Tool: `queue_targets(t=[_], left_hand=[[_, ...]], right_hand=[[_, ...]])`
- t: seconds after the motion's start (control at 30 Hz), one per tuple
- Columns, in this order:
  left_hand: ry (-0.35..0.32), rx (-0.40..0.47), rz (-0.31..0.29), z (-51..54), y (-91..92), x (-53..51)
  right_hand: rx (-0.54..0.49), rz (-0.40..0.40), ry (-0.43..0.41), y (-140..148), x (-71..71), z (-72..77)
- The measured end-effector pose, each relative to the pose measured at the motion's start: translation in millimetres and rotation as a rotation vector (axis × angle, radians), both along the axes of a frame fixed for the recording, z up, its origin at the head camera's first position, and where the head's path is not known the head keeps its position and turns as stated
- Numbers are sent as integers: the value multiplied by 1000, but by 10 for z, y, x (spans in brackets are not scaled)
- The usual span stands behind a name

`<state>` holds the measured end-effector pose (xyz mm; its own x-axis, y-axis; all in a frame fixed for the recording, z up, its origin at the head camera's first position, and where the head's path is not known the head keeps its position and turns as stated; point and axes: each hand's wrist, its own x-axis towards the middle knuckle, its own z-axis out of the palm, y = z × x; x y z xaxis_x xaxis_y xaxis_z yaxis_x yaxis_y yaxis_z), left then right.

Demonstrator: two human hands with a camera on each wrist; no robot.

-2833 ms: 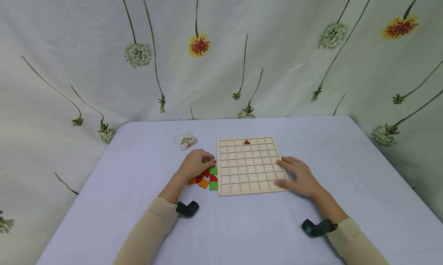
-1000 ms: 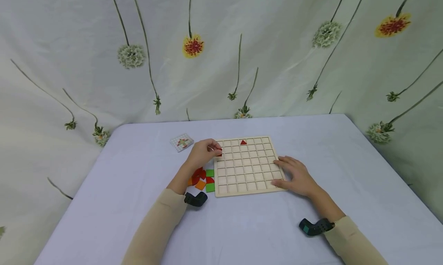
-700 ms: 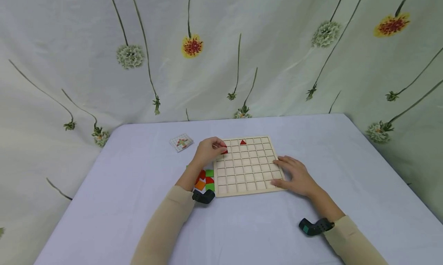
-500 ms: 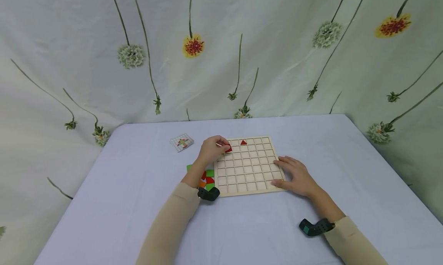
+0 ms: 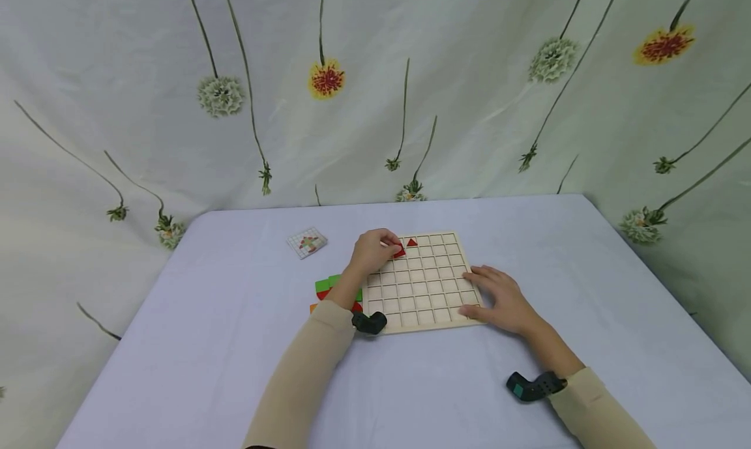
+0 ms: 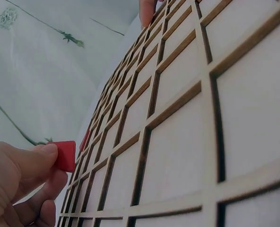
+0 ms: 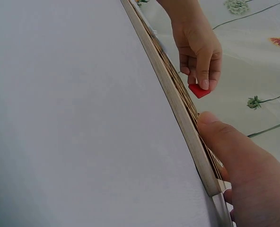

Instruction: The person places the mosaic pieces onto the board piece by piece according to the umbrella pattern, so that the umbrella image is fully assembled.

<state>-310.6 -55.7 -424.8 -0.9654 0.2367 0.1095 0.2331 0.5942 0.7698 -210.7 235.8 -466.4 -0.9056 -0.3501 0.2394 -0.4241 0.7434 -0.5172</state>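
My left hand [image 5: 375, 250] pinches a small red tile [image 6: 66, 156] between thumb and fingertips. In the head view it hangs over the far left part of the gridded wooden board [image 5: 419, 286]. The right wrist view shows this red tile held above the board, apart from it. A red triangle [image 5: 412, 242] lies in a far-row cell, just right of the held tile. My right hand [image 5: 501, 299] rests on the board's right edge, with fingers spread and thumb near the close corner. In the right wrist view its thumb [image 7: 225, 137] lies over the frame.
Several green, red and orange pieces [image 5: 322, 286] lie left of the board, partly hidden by my left forearm. A small card with a coloured grid picture [image 5: 308, 242] lies further back on the left. A white cloth [image 5: 246, 318] covers the table.
My left hand has picked up the red tile from the loose pieces and carried it right and away from me, over the board toward the red triangle. My right hand stays on the board's edge.
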Motion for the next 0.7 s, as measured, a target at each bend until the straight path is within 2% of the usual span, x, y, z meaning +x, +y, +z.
queue_targets(t=[0.7], left_hand=[[42, -34, 24, -130, 72, -36]], right_hand=[[-8, 3, -5, -11, 15, 24]])
